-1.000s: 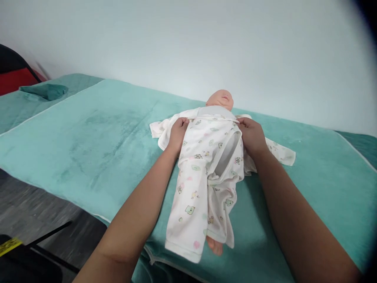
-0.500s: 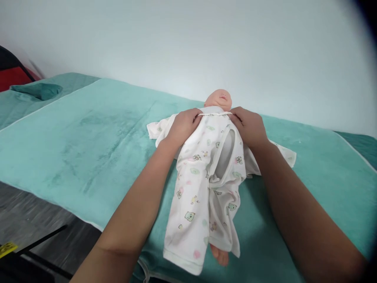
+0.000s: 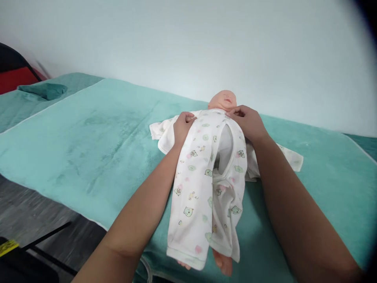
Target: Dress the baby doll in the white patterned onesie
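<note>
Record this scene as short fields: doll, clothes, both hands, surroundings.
Doll: face up, feet partly showing
Trousers: white, printed, open at the crotch, drawn up toward the chest
Top: white, sleeves spread sideways
Left hand: at the trousers' upper edge
Right hand: at that edge, nearer the chin
Surroundings: green cover beneath, pale wall behind

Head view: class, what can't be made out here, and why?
Head view:
Smooth pink doll: most of its legs, under white animal-print cloth trousers.
Bare right hand: palm, hidden by its back.
Black-rimmed red object: cut off by left edge.
Yellow strip: dark marks too small.
</note>
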Demonstrator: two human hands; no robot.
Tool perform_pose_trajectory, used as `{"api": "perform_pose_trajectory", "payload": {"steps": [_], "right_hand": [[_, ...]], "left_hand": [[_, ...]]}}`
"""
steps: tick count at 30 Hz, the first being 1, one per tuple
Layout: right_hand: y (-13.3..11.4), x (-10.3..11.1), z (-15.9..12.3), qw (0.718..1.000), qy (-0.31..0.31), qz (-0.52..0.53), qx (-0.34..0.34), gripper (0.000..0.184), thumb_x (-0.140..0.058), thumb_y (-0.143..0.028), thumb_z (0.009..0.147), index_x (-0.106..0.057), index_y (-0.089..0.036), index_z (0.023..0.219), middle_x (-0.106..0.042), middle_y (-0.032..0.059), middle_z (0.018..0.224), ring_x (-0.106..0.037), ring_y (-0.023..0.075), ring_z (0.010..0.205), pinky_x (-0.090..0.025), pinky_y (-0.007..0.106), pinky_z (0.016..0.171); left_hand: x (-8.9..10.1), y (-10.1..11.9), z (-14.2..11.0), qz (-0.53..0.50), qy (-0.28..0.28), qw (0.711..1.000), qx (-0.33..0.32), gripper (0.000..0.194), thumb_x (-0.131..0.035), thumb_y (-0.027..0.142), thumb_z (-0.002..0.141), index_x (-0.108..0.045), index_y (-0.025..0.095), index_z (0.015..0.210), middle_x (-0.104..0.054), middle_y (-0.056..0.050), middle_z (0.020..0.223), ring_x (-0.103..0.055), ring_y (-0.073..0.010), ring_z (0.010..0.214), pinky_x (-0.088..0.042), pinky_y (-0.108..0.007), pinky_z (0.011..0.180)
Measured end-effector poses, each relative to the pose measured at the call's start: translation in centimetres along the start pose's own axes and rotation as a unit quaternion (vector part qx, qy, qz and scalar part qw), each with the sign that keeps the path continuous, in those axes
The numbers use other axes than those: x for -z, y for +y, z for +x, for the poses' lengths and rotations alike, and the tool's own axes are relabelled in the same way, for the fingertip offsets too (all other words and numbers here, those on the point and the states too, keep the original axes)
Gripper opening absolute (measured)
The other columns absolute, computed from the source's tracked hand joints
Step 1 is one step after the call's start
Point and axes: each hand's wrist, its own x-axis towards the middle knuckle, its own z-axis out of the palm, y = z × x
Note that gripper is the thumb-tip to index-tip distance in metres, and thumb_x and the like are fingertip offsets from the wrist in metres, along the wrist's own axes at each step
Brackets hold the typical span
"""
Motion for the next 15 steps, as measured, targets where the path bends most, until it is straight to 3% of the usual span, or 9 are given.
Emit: {"api": "perform_pose_trajectory", "payload": {"steps": [6,10,12,15], "right_hand": [[0.7,-0.5,-3.7,0.993,0.084,0.076,0.018,0.017,-0.065,-0.031,0.081,-0.07,-0.022,0.094,-0.071,0.0025,0.095,-0.062,0.0171,0.086,-0.05,0.035,0.085],[0.8,-0.2,-7.0,0.987,0.154,0.038,-0.018,0.019,-0.066,-0.033,0.078,-0.069,-0.021,0.093,-0.069,0.0026,0.092,-0.061,0.0179,0.086,-0.049,0.034,0.084],[0.9,0.2,-8.7,0.988,0.135,0.019,-0.076,0.017,-0.066,-0.035,0.077,-0.069,-0.02,0.085,-0.069,0.0014,0.082,-0.059,0.018,0.078,-0.049,0.034,0.077],[0.9,0.9,-10.6,0.986,0.04,0.065,-0.146,0.018,-0.068,-0.035,0.075,-0.071,-0.019,0.083,-0.071,0.0016,0.076,-0.061,0.0198,0.073,-0.05,0.035,0.071]], "left_hand": [[1.4,0.1,-1.6,0.076,-0.013,0.992,-0.1,0.007,-0.061,0.021,0.074,-0.064,0.023,0.08,-0.068,-0.003,0.089,-0.06,-0.0205,0.085,-0.048,-0.034,0.08],[2.9,-0.1,-2.5,0.096,-0.07,0.989,-0.091,0.006,-0.056,0.021,0.074,-0.062,0.024,0.076,-0.069,-0.003,0.082,-0.061,-0.0221,0.083,-0.049,-0.034,0.077],[3.6,-0.1,-3.0,0.1,-0.097,0.986,-0.088,0.006,-0.056,0.022,0.075,-0.062,0.022,0.075,-0.071,-0.004,0.081,-0.062,-0.0235,0.082,-0.049,-0.035,0.077],[4.6,0.3,-4.1,0.08,-0.154,0.981,-0.091,0.011,-0.056,0.026,0.077,-0.065,0.021,0.075,-0.074,-0.006,0.084,-0.065,-0.0259,0.084,-0.051,-0.038,0.08]]}}
